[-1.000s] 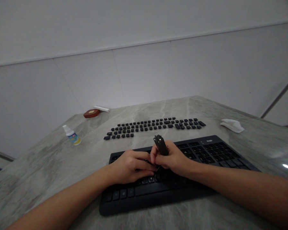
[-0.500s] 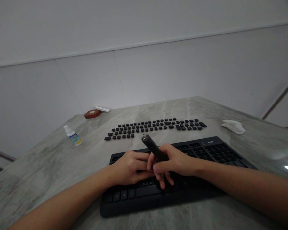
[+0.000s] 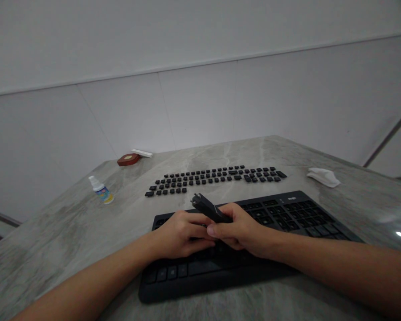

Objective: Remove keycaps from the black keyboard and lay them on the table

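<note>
Left hand (image 3: 183,234) and right hand (image 3: 242,227) meet over a black keyboard (image 3: 200,284), low in the centre of the frame.
At left I see a spray bottle (image 3: 102,192), then a reddish-brown box (image 3: 128,159) with a white strip (image 3: 142,153) beside it; the left hand rests on the keyboard, fingers close together, though I can't tell whether they pinch anything; loose black keycaps (image 3: 233,172) lie in rows mid-frame; the right hand pinches a dark tool (image 3: 210,209), its pronged end tilted up-left; a crumpled white tissue (image 3: 324,177) lies at right.
</note>
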The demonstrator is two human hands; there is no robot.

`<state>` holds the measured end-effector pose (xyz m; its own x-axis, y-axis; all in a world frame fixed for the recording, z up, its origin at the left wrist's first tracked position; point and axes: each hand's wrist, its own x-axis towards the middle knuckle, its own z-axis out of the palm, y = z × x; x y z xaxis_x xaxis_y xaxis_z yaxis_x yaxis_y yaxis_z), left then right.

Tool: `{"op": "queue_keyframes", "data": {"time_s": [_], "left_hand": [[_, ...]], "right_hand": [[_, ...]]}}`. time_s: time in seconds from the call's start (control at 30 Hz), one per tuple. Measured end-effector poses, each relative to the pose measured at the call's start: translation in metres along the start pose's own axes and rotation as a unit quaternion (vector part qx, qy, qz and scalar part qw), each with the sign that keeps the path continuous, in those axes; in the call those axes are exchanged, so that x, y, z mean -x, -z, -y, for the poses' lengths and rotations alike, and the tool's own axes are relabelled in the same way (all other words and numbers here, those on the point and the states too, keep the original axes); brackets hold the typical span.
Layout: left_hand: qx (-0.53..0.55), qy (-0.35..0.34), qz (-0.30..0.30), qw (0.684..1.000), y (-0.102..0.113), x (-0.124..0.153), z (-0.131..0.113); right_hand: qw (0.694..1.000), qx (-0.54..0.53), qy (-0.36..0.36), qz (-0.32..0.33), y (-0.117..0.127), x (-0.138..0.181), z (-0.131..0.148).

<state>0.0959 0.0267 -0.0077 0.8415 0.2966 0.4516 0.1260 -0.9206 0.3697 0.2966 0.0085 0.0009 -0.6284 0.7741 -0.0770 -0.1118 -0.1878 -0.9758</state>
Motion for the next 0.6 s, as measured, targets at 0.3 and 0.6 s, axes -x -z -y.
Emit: {"op": "queue_keyframes", "data": {"time_s": [0.3, 0.6], "left_hand": [[-0.004, 0.002, 0.002, 1.0, 0.0, 0.0015, 0.0005], [0.002, 0.0, -0.003, 1.0, 0.0006, -0.0003, -0.0003]], "right_hand": [[0.999, 0.016, 0.025, -0.029, -0.0012, 0.0006, -0.0024], [0.994, 0.068, 0.066, -0.059, -0.0057, 0.0005, -0.0041]]}}
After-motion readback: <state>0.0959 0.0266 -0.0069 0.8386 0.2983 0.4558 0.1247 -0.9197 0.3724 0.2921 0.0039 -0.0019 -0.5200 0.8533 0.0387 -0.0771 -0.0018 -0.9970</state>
